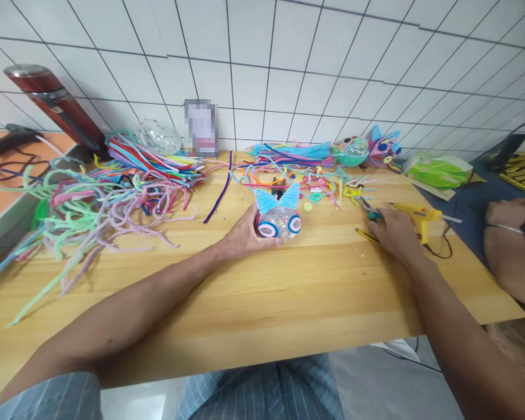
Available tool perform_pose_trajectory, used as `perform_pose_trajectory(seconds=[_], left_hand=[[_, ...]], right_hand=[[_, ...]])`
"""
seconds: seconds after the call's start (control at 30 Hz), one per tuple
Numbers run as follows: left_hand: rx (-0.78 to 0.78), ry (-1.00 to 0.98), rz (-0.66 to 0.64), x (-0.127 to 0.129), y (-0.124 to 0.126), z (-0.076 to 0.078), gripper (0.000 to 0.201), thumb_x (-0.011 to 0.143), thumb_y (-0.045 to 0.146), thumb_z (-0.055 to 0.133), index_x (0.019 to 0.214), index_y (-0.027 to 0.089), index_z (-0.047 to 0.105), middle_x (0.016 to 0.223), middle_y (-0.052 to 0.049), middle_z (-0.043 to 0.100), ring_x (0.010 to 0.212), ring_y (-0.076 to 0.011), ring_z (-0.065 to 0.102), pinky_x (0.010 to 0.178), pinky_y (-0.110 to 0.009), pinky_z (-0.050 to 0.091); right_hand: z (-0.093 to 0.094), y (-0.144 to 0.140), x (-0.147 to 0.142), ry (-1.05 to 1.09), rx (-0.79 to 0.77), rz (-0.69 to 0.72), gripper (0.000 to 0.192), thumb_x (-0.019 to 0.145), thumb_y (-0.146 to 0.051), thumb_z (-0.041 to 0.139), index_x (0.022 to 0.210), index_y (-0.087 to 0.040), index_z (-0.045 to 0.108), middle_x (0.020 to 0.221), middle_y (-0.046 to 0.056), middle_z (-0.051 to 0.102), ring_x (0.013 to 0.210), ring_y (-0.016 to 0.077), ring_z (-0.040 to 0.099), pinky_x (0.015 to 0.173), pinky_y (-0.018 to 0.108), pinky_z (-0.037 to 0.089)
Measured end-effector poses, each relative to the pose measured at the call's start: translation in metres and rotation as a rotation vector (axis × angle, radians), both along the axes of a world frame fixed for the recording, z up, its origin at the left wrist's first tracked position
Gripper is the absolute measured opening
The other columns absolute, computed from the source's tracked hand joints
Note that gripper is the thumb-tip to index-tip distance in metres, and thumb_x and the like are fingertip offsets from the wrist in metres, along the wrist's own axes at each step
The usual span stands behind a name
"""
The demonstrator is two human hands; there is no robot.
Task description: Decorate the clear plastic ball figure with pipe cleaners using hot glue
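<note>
Clear round plastic ball craft [280,221] sat on the light wooden bench [262,291], near centre. It had two light-blue fuzzy pipe-cleaner ears on top, two ringed eyes (blue outer, pink/white inner) on the front, and speckled bits inside. It looked like an animal face turned toward the camera.

Left hand [245,236] came in from the left; its fingers [259,217] wrapped the ball's left and back side, thumb low at the base. The ball was held, pressed between the curled fingers and the bench. Front and right side of the ball stayed uncovered.

Right hand [396,230] lay palm-down on the bench, well apart from the ball to the right. Its fingers curled over the green-handled scissors [370,211]; fingertips were hidden, so actual grip could not be told. Yellow hot-glue gun [420,216] lay just beside that hand, touching or nearly so. A yellow pencil-like stick [365,235] lay by the hand's left edge.

Big loose pile of pastel pipe cleaners [96,198] spread over the bench's left part. More bright pipe cleaners [289,163] along the back edge, with two finished ball crafts [367,150] near the white tiled wall [289,70]. Another person's arm [511,245] rested at the far right.
</note>
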State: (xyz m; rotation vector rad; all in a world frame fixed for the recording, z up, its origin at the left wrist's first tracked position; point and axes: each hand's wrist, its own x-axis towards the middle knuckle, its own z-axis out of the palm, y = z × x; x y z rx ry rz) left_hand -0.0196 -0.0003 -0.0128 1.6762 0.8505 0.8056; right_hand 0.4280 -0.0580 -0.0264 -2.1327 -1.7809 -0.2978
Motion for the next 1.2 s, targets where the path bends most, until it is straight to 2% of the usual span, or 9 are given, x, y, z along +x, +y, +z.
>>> perform_pose_trajectory(seconds=[0.1, 0.2, 0.33, 0.43, 0.6, 0.7, 0.87, 1.0, 1.2], left_hand=[[-0.012, -0.072, -0.017, 0.002, 0.003, -0.005, 0.087, 0.067, 0.05, 0.096, 0.134, 0.02, 0.049, 0.128, -0.011, 0.068, 0.113, -0.0277, 0.07, 0.094, -0.038, 0.059], [-0.022, -0.114, -0.032, 0.003, 0.004, -0.009, 0.089, 0.067, 0.048, 0.097, 0.137, 0.02, 0.048, 0.132, -0.012, 0.068, 0.119, -0.0293, 0.07, 0.099, -0.04, 0.058], [-0.039, -0.161, -0.037, 0.005, 0.003, -0.009, 0.088, 0.069, 0.045, 0.096, 0.137, 0.019, 0.047, 0.136, -0.014, 0.067, 0.121, -0.0303, 0.069, 0.102, -0.042, 0.057], [-0.054, -0.226, -0.088, 0.007, 0.002, -0.008, 0.086, 0.07, 0.045, 0.096, 0.136, 0.019, 0.047, 0.135, -0.014, 0.067, 0.121, -0.0303, 0.069, 0.102, -0.042, 0.057], [0.01, -0.225, -0.101, 0.004, 0.002, -0.006, 0.095, 0.064, 0.055, 0.099, 0.138, 0.02, 0.052, 0.137, -0.015, 0.066, 0.128, -0.0339, 0.065, 0.109, -0.045, 0.053], [0.053, -0.334, -0.027, 0.0, 0.004, 0.0, 0.076, 0.08, 0.066, 0.085, 0.135, 0.021, 0.059, 0.138, -0.013, 0.068, 0.132, -0.031, 0.064, 0.113, -0.044, 0.051], [0.046, -0.435, 0.18, 0.0, 0.009, 0.015, 0.048, 0.089, 0.065, 0.078, 0.105, 0.02, 0.074, 0.103, -0.004, 0.077, 0.098, -0.0186, 0.071, 0.095, -0.034, 0.057], [0.083, -0.414, 0.259, 0.004, 0.01, 0.021, 0.046, 0.088, 0.063, 0.08, 0.084, 0.018, 0.072, 0.078, 0.001, 0.07, 0.073, -0.0124, 0.062, 0.076, -0.028, 0.054], [0.11, -0.411, 0.33, 0.005, 0.008, 0.019, 0.049, 0.089, 0.063, 0.078, 0.075, 0.018, 0.065, 0.067, 0.003, 0.061, 0.064, -0.0102, 0.053, 0.068, -0.027, 0.05]], right_hand=[[0.015, 0.001, -0.026, 0.05, 0.048, 0.02, 0.053, 0.092, -0.051, 0.058, 0.13, -0.014, 0.067, 0.134, 0.026, 0.069, 0.131, 0.0431, 0.061, 0.114, 0.067, 0.045], [0.033, -0.002, -0.085, 0.173, 0.069, 0.171, 0.057, 0.095, -0.059, 0.06, 0.139, -0.023, 0.064, 0.138, 0.016, 0.07, 0.13, 0.0364, 0.065, 0.115, 0.06, 0.049], [0.045, 0.001, -0.179, 0.787, -0.023, 0.494, 0.063, 0.094, -0.062, 0.069, 0.148, -0.033, 0.056, 0.15, 0.01, 0.064, 0.136, 0.0322, 0.064, 0.115, 0.055, 0.052], [0.037, 0.01, -0.219, 1.046, -0.122, 0.6, 0.084, 0.08, -0.066, 0.084, 0.149, -0.031, 0.052, 0.155, 0.011, 0.061, 0.137, 0.0323, 0.063, 0.115, 0.052, 0.053], [0.019, 0.019, -0.224, 1.116, -0.206, 0.58, 0.077, 0.073, -0.062, 0.091, 0.135, -0.029, 0.057, 0.131, 0.007, 0.073, 0.117, 0.0316, 0.071, 0.101, 0.048, 0.059], [0.015, 0.016, -0.218, 1.077, -0.171, 0.587, 0.069, 0.077, -0.06, 0.087, 0.132, -0.029, 0.058, 0.128, 0.006, 0.072, 0.116, 0.0305, 0.07, 0.1, 0.046, 0.058], [0.009, 0.011, -0.215, 0.927, -0.121, 0.556, 0.073, 0.075, -0.062, 0.087, 0.134, -0.029, 0.057, 0.125, 0.007, 0.071, 0.117, 0.0308, 0.067, 0.1, 0.045, 0.056], [0.007, 0.009, -0.219, 0.872, -0.085, 0.542, 0.071, 0.076, -0.062, 0.086, 0.132, -0.03, 0.057, 0.119, 0.006, 0.071, 0.11, 0.0295, 0.067, 0.097, 0.045, 0.056], [0.014, 0.005, -0.226, 0.826, -0.046, 0.539, 0.065, 0.076, -0.063, 0.085, 0.124, -0.028, 0.057, 0.117, 0.006, 0.069, 0.107, 0.0297, 0.066, 0.094, 0.045, 0.054]])
